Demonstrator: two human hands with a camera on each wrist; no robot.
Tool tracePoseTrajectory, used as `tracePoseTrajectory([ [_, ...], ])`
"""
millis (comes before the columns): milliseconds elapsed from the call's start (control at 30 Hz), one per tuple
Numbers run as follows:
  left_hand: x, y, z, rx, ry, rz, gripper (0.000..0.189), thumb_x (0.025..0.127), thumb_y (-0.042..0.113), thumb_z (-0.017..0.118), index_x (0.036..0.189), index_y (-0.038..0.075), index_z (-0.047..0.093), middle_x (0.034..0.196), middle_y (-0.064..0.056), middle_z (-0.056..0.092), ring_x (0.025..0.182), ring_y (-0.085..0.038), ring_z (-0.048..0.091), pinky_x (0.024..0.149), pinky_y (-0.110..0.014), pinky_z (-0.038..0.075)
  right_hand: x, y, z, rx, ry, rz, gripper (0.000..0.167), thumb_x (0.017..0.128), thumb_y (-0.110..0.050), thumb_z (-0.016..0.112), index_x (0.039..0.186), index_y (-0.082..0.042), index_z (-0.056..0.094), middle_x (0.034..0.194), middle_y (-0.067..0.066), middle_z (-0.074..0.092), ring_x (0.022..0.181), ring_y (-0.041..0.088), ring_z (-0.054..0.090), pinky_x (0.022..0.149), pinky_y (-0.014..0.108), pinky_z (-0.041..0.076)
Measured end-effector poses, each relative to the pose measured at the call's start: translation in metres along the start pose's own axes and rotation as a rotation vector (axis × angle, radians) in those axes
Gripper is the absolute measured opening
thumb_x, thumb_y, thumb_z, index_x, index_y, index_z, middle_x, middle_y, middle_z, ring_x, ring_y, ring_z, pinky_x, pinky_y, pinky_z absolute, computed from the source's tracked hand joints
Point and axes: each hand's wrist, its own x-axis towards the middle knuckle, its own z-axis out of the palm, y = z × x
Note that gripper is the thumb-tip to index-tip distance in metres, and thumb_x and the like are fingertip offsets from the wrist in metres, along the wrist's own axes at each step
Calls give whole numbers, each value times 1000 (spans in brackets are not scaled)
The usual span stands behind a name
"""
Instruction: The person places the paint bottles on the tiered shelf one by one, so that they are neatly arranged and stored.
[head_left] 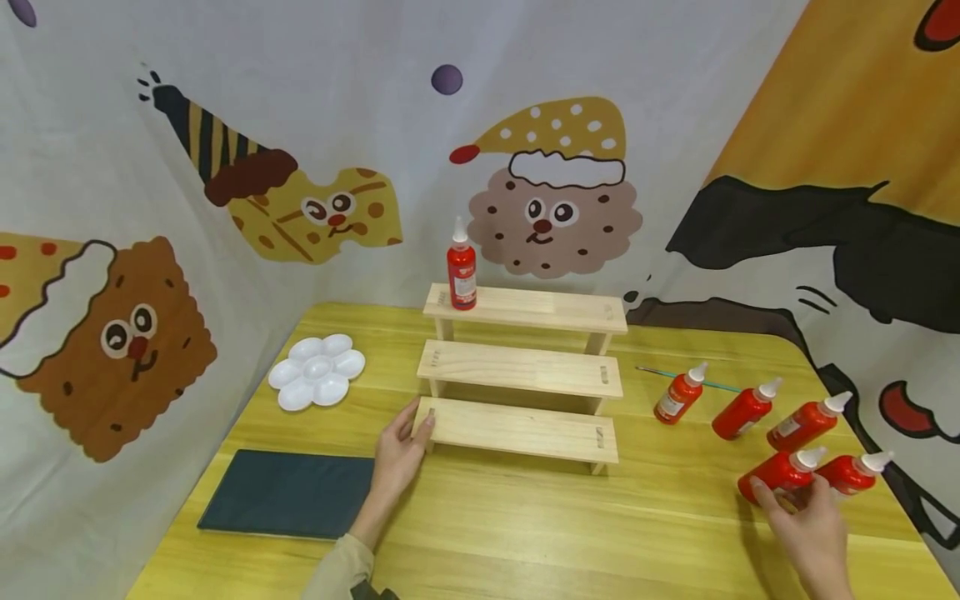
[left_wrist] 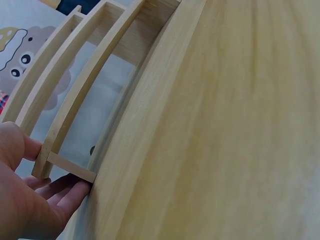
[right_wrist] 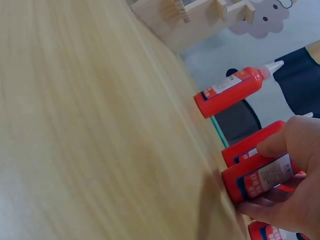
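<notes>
Lower right: right hand (head_left: 812, 529) grips red bottle (head_left: 776, 477); bump could topple neighbouring bottle (head_left: 849, 473). Lower centre: left hand (head_left: 401, 454) pinches wooden stand (head_left: 517, 428); tug could tip top-shelf bottle (head_left: 462, 275).

Cartoon-printed cloth (head_left: 360, 75) behind wooden table (head_left: 540, 533)

No words are legible on anything before you: the label (right_wrist: 276, 172) of the held bottle (right_wrist: 260, 179) in your right grip (head_left: 813, 533) carries red and white panels of print, all too blurred to read. Ahead and left of that grip, the nearest-the-stand bottle (head_left: 678, 398) bears a similar unreadable tag (head_left: 671, 406); so does the top-tier bottle (head_left: 461, 260), above and ahead of your left grip (head_left: 401, 454).
</notes>
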Motion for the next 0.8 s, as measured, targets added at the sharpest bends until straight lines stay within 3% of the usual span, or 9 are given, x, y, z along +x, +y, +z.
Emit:
tracePoseTrajectory([
  [133,-1,1,-1,9,4,1,54,100,25,66,150,10,51,153,-25,46,138,-39,49,105,-51,49,-1,4,3,-19,-7,-12,61,96,-23,69,135,13,39,129,42,53,103,49,63,54,3,34],
  [300,-2,3,-1,8,10,13,53,100,25,66,149,8,52,151,-26,48,137,-39,51,104,-51,50,-2,5,3,-36,-13,-28,59,98,-21,67,138,11,38,134,42,51,118,55,56,54,4,35],
  [367,-2,4,0,3,11,18,52,101,24,66,148,8,53,149,-27,50,135,-40,52,103,-51,50,-3,4,3,-53,2,-42,56,98,-20,67,136,10,40,133,42,53,118,55,57,54,6,37],
  [467,-2,6,0,-1,9,26,52,101,23,65,148,6,53,146,-29,52,134,-41,53,103,-51,51,-4,2,3,-66,15,-55,55,98,-21,68,135,9,41,133,42,54,119,56,57,58,17,51],
  [567,-3,7,0,3,10,23,51,101,24,65,148,6,53,147,-29,50,135,-42,52,103,-51,50,-6,-3,2,-68,47,-78,56,98,-22,69,136,8,41,131,41,56,114,52,62,58,14,50],
  [633,-3,7,0,8,10,23,51,101,24,65,148,6,53,149,-29,48,136,-42,50,104,-52,49,-8,-7,0,-58,76,-102,56,97,-22,69,138,6,42,130,40,58,96,27,74,57,5,44],
  [667,-3,7,0,7,10,23,51,101,24,65,148,6,53,149,-29,48,136,-42,50,104,-52,49,-9,-9,-1,-45,93,-119,56,96,-20,70,138,5,43,129,39,59,87,11,73,56,0,38],
  [733,-3,7,0,7,11,22,51,101,24,65,148,6,53,149,-29,49,136,-42,50,104,-52,49,-12,-15,-3,-18,119,-148,55,95,-18,72,139,3,45,128,37,61,74,-17,56,58,-5,33],
  [800,-3,7,-1,3,9,23,51,101,23,65,148,6,53,148,-29,50,136,-41,51,104,-52,49,-14,-22,-5,10,124,-162,56,95,-18,72,140,2,45,130,35,61,73,-29,34,60,-6,34],
])
